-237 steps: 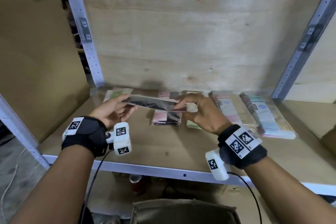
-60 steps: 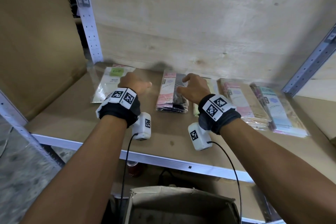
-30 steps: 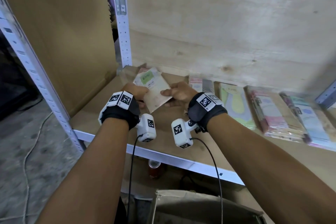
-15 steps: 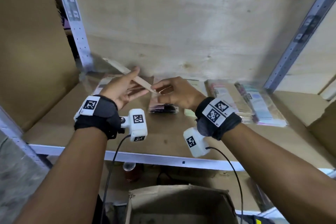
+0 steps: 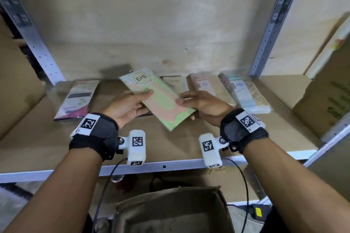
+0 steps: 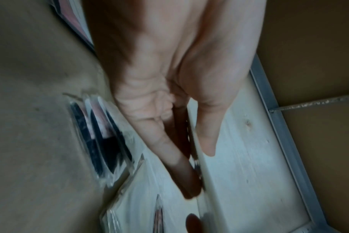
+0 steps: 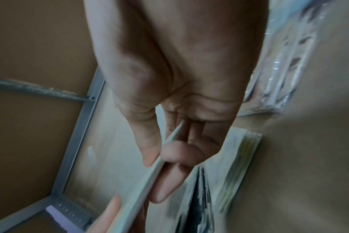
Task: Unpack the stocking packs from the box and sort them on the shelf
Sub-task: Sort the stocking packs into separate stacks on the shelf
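Above a brown board shelf [image 5: 170,143] backed by pale plywood [image 5: 151,24], both hands, left [image 5: 126,107] and right [image 5: 205,105], pinch a green-and-pink stocking pack [image 5: 157,98] labelled "ENE".

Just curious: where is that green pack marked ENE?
In the head view, the green ENE pack is mid-frame, held above the shelf between the left hand and right hand.

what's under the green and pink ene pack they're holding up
Both hands, left hand and right hand, hold the ENE pack above the shelf. A dark stack of packs lies beneath it, mostly covered; its labels cannot be read.
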A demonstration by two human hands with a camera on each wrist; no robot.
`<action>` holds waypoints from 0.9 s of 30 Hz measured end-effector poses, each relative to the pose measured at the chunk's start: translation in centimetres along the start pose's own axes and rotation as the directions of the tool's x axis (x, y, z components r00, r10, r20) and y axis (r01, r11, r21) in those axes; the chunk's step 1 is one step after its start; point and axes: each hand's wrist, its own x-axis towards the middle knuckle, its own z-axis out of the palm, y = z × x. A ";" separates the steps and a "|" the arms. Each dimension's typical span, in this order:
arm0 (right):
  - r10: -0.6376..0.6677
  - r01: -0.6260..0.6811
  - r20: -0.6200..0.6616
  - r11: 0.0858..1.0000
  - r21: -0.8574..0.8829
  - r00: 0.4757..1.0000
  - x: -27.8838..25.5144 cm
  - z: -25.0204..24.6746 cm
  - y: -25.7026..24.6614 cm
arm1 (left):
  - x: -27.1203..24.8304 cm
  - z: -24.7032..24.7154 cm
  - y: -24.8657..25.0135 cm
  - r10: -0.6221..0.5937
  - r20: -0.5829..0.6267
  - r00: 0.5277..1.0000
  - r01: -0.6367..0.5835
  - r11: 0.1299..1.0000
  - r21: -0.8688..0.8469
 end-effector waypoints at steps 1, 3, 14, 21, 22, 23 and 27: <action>-0.003 0.003 -0.001 1.000 0.013 1.000 0.0 -0.5 0.3 | 0.4 0.3 -0.3 0.012 -0.017 1.000 -0.012 1.000 0.004; -0.005 0.006 -0.037 1.000 0.016 0.999 -0.1 -1.5 0.4 | 1.2 0.8 -0.4 0.055 -0.109 0.992 -0.056 0.998 -0.005; -0.004 0.013 0.052 0.984 -0.177 0.999 -1.5 -2.4 0.8 | 5.1 1.3 -1.4 0.378 -0.549 0.745 -0.051 0.854 0.519; -0.129 0.144 0.128 0.983 -0.118 0.983 -2.4 -2.2 -0.2 | 5.5 1.4 -1.4 0.250 -0.511 0.822 -0.168 0.965 0.202; -0.131 0.146 0.125 0.982 -0.122 0.983 -2.4 -2.3 -0.1 | 5.4 1.4 -1.5 0.243 -0.506 0.827 -0.167 0.967 0.191; -0.131 0.145 0.115 0.981 -0.128 0.985 -2.3 -2.3 0.1 | 5.3 1.4 -1.5 0.232 -0.505 0.831 -0.158 0.970 0.185; -0.140 0.139 -0.010 0.987 -0.075 0.990 -2.0 -2.2 0.8 | 4.3 1.2 -1.3 0.113 -0.423 0.899 -0.110 0.993 0.033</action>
